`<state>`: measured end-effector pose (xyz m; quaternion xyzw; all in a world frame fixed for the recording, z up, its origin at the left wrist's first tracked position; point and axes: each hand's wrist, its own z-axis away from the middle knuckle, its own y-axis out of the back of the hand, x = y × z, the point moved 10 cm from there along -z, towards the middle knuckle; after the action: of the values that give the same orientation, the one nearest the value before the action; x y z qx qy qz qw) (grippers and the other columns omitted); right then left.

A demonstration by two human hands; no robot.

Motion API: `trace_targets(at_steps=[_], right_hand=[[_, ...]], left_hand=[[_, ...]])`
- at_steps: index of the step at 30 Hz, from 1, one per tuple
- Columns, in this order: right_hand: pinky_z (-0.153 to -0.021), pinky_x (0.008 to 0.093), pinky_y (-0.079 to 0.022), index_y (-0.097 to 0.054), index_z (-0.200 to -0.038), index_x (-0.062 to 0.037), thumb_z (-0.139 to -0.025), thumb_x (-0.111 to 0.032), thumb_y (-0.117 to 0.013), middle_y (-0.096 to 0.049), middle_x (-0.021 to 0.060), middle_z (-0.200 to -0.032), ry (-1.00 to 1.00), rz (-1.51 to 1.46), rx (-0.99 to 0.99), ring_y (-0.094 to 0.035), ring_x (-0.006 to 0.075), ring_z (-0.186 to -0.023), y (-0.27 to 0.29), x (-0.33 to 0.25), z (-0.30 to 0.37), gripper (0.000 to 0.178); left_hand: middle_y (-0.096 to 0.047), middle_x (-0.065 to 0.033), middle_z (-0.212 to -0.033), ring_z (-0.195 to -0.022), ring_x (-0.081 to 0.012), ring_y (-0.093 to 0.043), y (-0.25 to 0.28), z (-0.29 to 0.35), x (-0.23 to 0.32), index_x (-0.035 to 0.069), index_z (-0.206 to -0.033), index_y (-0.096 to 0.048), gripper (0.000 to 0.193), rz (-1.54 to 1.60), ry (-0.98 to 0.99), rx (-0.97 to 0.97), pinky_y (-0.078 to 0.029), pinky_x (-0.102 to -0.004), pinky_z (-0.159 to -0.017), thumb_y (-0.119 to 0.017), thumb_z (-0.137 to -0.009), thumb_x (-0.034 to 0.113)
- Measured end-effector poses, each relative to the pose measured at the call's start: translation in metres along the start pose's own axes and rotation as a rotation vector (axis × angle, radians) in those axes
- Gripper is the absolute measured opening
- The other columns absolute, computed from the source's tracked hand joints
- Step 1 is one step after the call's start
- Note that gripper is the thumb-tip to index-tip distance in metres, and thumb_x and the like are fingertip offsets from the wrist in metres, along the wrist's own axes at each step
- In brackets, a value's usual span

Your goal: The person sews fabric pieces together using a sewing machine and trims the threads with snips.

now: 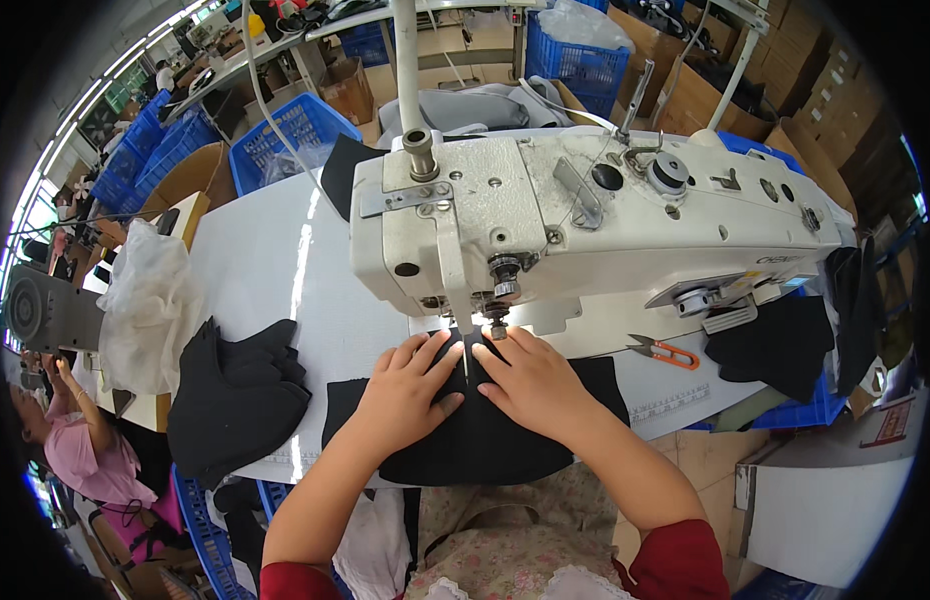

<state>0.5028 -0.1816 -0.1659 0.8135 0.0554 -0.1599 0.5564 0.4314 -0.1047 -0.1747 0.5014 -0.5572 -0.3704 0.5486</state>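
Black fabric pieces [475, 440] lie under the needle area of a white industrial sewing machine [585, 220]. My left hand [410, 385] rests flat on the cloth, left of a pale narrow line that runs toward me from the presser foot. My right hand [530, 375] presses on the cloth just right of that line. Fingers of both hands are stretched out, and their tips reach close to the presser foot. The needle itself is hidden behind the machine head.
A stack of black cut pieces [240, 400] lies on the left of the white table [255, 260]. Orange-handled thread snips [665, 351] and more black pieces [775, 343] are at the right. Blue crates [295, 135] stand behind. A co-worker in pink [95, 460] sits at far left.
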Motion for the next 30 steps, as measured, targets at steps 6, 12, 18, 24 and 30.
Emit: trace_targets(at_steps=[6, 12, 18, 24, 30], right_hand=[[-0.092, 0.0359, -0.046, -0.056, -0.118, -0.0031, -0.076, -0.021, -0.072, -0.055, 0.0107, -0.117, 0.026, -0.018, 0.001, -0.052, 0.0253, -0.110, 0.001, -0.002, 0.000, 0.048], [-0.092, 0.0363, -0.046, -0.057, -0.114, -0.0034, -0.077, -0.022, -0.071, -0.055, 0.0102, -0.116, 0.014, -0.009, -0.029, -0.052, 0.0256, -0.110, -0.002, 0.003, -0.006, 0.044], [-0.093, 0.0387, -0.046, -0.059, -0.107, -0.0039, -0.078, -0.022, -0.071, -0.056, 0.0107, -0.113, 0.003, -0.010, -0.004, -0.051, 0.0268, -0.110, -0.004, 0.008, -0.010, 0.036], [-0.092, 0.0394, -0.046, -0.060, -0.102, -0.0033, -0.076, -0.020, -0.072, -0.057, 0.0119, -0.113, -0.040, -0.045, -0.017, -0.052, 0.0281, -0.111, -0.005, 0.014, -0.013, 0.033], [-0.093, 0.0396, -0.045, -0.060, -0.100, -0.0032, -0.075, -0.019, -0.072, -0.057, 0.0122, -0.114, -0.038, -0.044, 0.008, -0.052, 0.0284, -0.111, -0.003, 0.014, -0.014, 0.032]], left_hand=[[-0.048, -0.0119, -0.138, -0.124, -0.0335, -0.045, -0.001, 0.000, 0.000, 0.011, -0.133, -0.051, 0.058, 0.000, -0.002, -0.008, -0.039, -0.0459, -0.100, -0.068, -0.082, 0.031], [-0.050, -0.0141, -0.134, -0.122, -0.0341, -0.046, 0.004, -0.008, -0.002, 0.011, -0.133, -0.052, 0.058, -0.005, -0.008, 0.000, -0.038, -0.0453, -0.100, -0.069, -0.082, 0.032], [-0.053, -0.0167, -0.130, -0.121, -0.0348, -0.048, 0.006, -0.015, -0.006, 0.011, -0.132, -0.053, 0.057, -0.019, -0.001, 0.009, -0.038, -0.0452, -0.100, -0.069, -0.082, 0.033], [-0.055, -0.0175, -0.127, -0.120, -0.0353, -0.049, 0.007, -0.019, -0.009, 0.011, -0.130, -0.055, 0.054, 0.004, 0.011, 0.002, -0.037, -0.0458, -0.102, -0.068, -0.083, 0.034], [-0.055, -0.0178, -0.127, -0.121, -0.0353, -0.048, 0.005, -0.019, -0.012, 0.010, -0.129, -0.055, 0.054, 0.023, 0.030, -0.004, -0.036, -0.0465, -0.103, -0.068, -0.083, 0.033]])
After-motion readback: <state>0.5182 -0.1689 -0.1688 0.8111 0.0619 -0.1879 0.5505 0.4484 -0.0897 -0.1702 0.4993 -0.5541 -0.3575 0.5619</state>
